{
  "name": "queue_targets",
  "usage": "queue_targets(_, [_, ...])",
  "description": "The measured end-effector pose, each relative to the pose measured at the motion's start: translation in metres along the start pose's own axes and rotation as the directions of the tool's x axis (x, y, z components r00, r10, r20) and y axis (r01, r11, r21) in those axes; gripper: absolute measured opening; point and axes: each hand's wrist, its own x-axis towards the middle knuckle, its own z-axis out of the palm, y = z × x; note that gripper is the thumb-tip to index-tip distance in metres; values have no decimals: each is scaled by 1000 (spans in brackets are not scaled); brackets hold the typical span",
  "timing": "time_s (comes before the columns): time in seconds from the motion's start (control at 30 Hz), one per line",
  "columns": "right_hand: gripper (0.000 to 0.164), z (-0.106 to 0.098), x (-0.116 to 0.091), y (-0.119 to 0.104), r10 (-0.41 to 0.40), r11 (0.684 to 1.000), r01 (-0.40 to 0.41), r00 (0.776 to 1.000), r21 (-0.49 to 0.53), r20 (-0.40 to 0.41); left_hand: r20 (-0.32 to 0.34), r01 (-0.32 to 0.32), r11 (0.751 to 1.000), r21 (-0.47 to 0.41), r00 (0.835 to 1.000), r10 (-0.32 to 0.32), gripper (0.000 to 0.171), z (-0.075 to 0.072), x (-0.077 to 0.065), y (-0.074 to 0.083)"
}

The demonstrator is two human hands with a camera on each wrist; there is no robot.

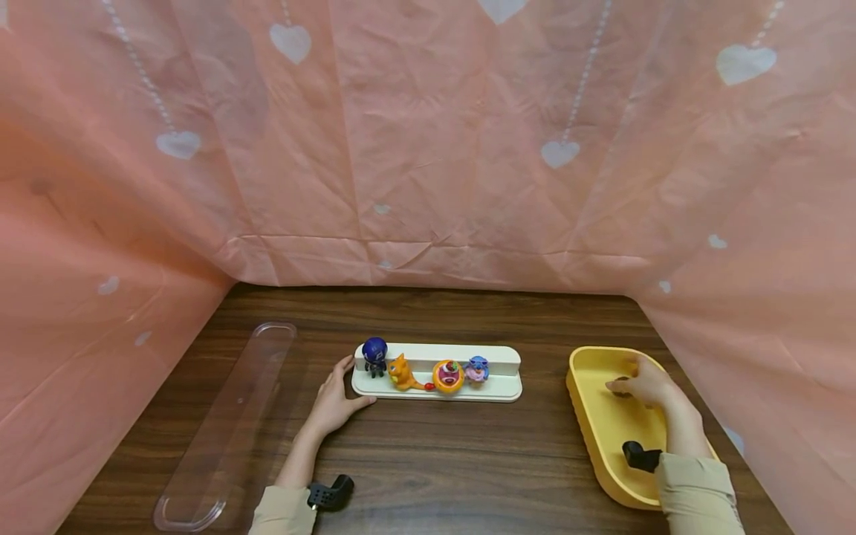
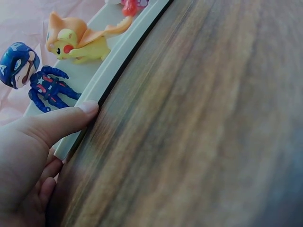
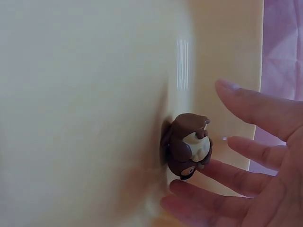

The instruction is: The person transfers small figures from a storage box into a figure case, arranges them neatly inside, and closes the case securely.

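My left hand [image 1: 332, 405] holds the left end of a white stepped display stand [image 1: 504, 388], its thumb [image 2: 71, 120] on the front edge and some fingers curled at the end. On the stand are a blue-helmeted figurine [image 1: 374, 357], a yellow figurine in an orange hood and cape [image 1: 403, 374], a round orange-and-pink figurine [image 1: 448, 377] and a blue figurine with pink [image 1: 478, 369]. Inside a yellow tray [image 1: 602, 453], my right hand [image 1: 650, 383] reaches with spread fingers around a small brown animal figurine [image 3: 188, 146]. The fingertips are close against it; the thumb stays apart.
A long clear plastic cover [image 1: 230, 423] lies on the dark wooden table [image 1: 468, 461] at the left. Pink fabric with white hearts [image 1: 435, 186] hangs at the back and both sides. The tray's raised wall surrounds the right hand.
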Motion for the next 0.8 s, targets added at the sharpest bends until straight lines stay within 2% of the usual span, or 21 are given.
queue_targets(0.1, [83,3,0,2,-1,1000,1,1000,31,6,4,4,1000,0,1000,-4,95,0,0,0])
queue_targets(0.23, [80,6,2,4,-25,999,25,1000,24,-10,4,12,1000,-2,1000,-12,96,0,0,0])
queue_targets(0.8, [65,10,8,5,-16,998,12,999,-69,-45,-2,0,1000,-10,1000,0,95,0,0,0])
